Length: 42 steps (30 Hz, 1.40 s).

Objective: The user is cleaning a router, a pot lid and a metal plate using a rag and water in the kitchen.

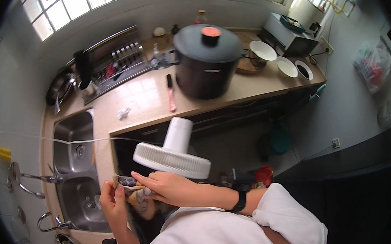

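Note:
My left hand (115,202) pinches one edge of a patterned cloth (143,203) between thumb and fingers. The cloth hangs in folds below both hands, in front of my body. My right hand (161,188) lies across the top of the cloth, its index finger stretched out along it; the thumb side is partly hidden, and the cloth bunches under the palm. Just beyond my right hand is a white electric fan (171,160) with a ribbed round head and a thick white stem.
Left of me is a double steel sink (76,146) with faucets (54,224). The countertop (141,100) bears a large lidded pot (205,67), a pink-handled brush or knife (171,93), a dish rack (127,58) and white bowls (262,51). A white cable (71,142) crosses the sink.

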Each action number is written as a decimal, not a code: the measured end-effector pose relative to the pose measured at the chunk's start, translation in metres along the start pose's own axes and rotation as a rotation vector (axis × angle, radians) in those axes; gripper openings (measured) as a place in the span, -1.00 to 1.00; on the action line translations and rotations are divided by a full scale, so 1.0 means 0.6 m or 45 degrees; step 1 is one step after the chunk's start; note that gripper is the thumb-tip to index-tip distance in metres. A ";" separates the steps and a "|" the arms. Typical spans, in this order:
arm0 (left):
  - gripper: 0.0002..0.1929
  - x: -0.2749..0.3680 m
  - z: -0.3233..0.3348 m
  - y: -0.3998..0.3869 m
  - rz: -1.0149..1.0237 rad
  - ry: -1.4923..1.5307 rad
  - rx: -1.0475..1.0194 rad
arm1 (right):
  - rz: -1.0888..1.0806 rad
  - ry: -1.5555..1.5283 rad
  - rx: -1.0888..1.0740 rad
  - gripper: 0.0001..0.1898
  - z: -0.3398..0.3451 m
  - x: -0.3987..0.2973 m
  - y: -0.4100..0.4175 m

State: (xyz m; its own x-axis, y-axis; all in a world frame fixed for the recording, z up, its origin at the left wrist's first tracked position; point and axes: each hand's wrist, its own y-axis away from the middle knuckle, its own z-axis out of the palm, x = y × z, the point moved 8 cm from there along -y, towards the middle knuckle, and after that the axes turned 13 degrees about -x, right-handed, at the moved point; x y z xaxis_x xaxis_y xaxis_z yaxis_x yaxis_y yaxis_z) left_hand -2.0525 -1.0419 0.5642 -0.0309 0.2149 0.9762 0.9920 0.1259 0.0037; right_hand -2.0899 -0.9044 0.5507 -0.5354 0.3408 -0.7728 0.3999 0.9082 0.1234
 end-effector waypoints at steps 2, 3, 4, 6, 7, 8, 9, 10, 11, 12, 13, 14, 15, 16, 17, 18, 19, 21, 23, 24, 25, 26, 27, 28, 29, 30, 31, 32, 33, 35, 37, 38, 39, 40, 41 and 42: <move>-0.89 0.036 0.084 -0.016 0.048 -0.024 -0.033 | -0.198 0.184 0.333 -0.27 -0.062 0.022 0.095; -0.89 0.056 0.133 -0.023 0.087 -0.038 -0.051 | -0.233 0.297 0.457 -0.26 -0.100 0.034 0.146; -0.91 0.080 0.188 -0.036 0.114 -0.075 -0.045 | -0.289 0.232 0.506 -0.30 -0.131 0.062 0.187; -0.91 0.116 0.278 -0.059 0.171 -0.084 -0.015 | -0.252 -0.076 0.491 -0.46 -0.176 0.123 0.259; -0.90 0.135 0.319 -0.074 0.241 -0.052 0.018 | -0.227 -0.327 0.454 -0.55 -0.199 0.147 0.291; -0.89 0.139 0.344 -0.093 0.273 -0.048 0.005 | -0.172 -0.454 0.480 -0.60 -0.223 0.167 0.316; -0.89 0.146 0.365 -0.108 0.308 -0.037 0.007 | -0.117 -0.571 0.487 -0.65 -0.243 0.187 0.337; -0.88 0.157 0.394 -0.124 0.306 0.100 0.069 | -0.061 -0.650 0.545 -0.74 -0.261 0.215 0.365; -0.86 0.174 0.415 -0.139 0.305 0.174 0.049 | -0.072 -0.645 0.526 -0.74 -0.271 0.235 0.383; -0.84 0.183 0.430 -0.155 0.294 0.183 0.151 | 0.005 -0.597 0.583 -0.76 -0.281 0.270 0.405; -0.81 0.190 0.437 -0.165 0.283 0.188 0.258 | 0.077 -0.552 0.637 -0.79 -0.288 0.293 0.423; -0.81 0.192 0.450 -0.177 0.267 0.228 0.241 | 0.090 -0.603 0.671 -0.83 -0.296 0.309 0.437; -0.80 0.187 0.458 -0.191 0.250 0.266 0.217 | 0.072 -0.733 0.681 -0.84 -0.304 0.320 0.443; -0.81 0.188 0.469 -0.202 0.333 0.397 0.169 | 0.081 -0.762 0.658 -0.85 -0.316 0.320 0.448; -0.81 0.188 0.469 -0.206 0.334 0.389 0.186 | 0.090 -0.791 0.634 -0.85 -0.328 0.321 0.450; -0.81 0.188 0.458 -0.209 0.351 0.435 0.335 | 0.117 -0.687 0.591 -0.81 -0.343 0.328 0.449; -0.79 0.186 0.445 -0.211 0.369 0.481 0.484 | 0.103 -0.683 0.580 -0.81 -0.354 0.339 0.444; -0.75 0.189 0.414 -0.215 0.477 0.553 0.625 | 0.032 -0.418 0.548 -0.79 -0.378 0.347 0.428; -0.75 0.211 0.389 -0.228 0.663 0.506 0.766 | 0.014 -0.468 0.530 -0.81 -0.409 0.348 0.409; -0.73 0.226 0.383 -0.236 0.728 0.475 0.787 | -0.075 -0.527 0.612 -0.83 -0.432 0.347 0.400; -0.73 0.237 0.369 -0.256 0.811 0.461 0.807 | -0.167 -0.587 0.695 -0.86 -0.457 0.346 0.390; -0.66 0.241 0.360 -0.286 0.819 0.322 0.703 | -0.174 -0.532 0.732 -0.88 -0.484 0.341 0.379; -0.57 0.245 0.356 -0.325 0.835 0.188 0.592 | -0.301 -0.622 0.802 -0.88 -0.509 0.354 0.361; -0.45 0.245 0.349 -0.364 0.857 -0.139 0.659 | -0.326 -0.601 0.806 -0.88 -0.536 0.350 0.336; -0.32 0.245 0.348 -0.402 0.862 -0.465 0.710 | -0.343 -0.582 0.818 -0.88 -0.560 0.347 0.311; -0.25 0.237 0.368 -0.456 0.601 -0.464 0.497 | -0.348 -0.585 0.797 -0.87 -0.578 0.362 0.282; -0.17 0.225 0.395 -0.492 0.332 -0.460 0.295 | -0.353 -0.586 0.779 -0.87 -0.594 0.365 0.263; -0.17 0.221 0.402 -0.527 0.452 -0.687 0.383 | -0.311 -0.377 0.730 -0.85 -0.608 0.360 0.244; -0.16 0.197 0.406 -0.552 0.561 -0.924 0.485 | -0.285 -0.171 0.667 -0.84 -0.612 0.348 0.224; -0.15 0.098 0.439 -0.613 0.187 -1.211 0.192 | -0.362 0.097 0.951 -0.78 -0.650 0.375 0.220; -0.22 0.078 0.491 -0.624 0.018 -1.476 0.031 | -0.172 0.186 1.134 -0.73 -0.690 0.461 0.224; -0.24 0.085 0.498 -0.624 0.000 -1.475 0.024 | -0.103 0.146 1.155 -0.69 -0.707 0.504 0.217; -0.27 0.092 0.505 -0.620 0.078 -1.471 0.035 | -0.026 0.101 1.176 -0.65 -0.717 0.543 0.214; -0.27 0.099 0.514 -0.615 0.158 -1.470 0.027 | 0.080 0.043 1.098 -0.56 -0.720 0.580 0.199; -0.28 0.109 0.525 -0.608 0.236 -1.469 0.019 | 0.086 0.033 1.085 -0.56 -0.721 0.601 0.191; -0.28 0.116 0.528 -0.599 0.217 -1.474 0.018 | 0.127 0.038 1.062 -0.54 -0.721 0.616 0.180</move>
State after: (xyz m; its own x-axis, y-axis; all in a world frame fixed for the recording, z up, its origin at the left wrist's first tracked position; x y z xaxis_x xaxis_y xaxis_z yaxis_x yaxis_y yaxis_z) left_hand -2.4500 -0.7654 0.5617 0.0024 0.9831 0.1829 0.9929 0.0194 -0.1175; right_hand -2.5663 -0.5749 0.5475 -0.4834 0.4268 -0.7643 0.8588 0.4005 -0.3195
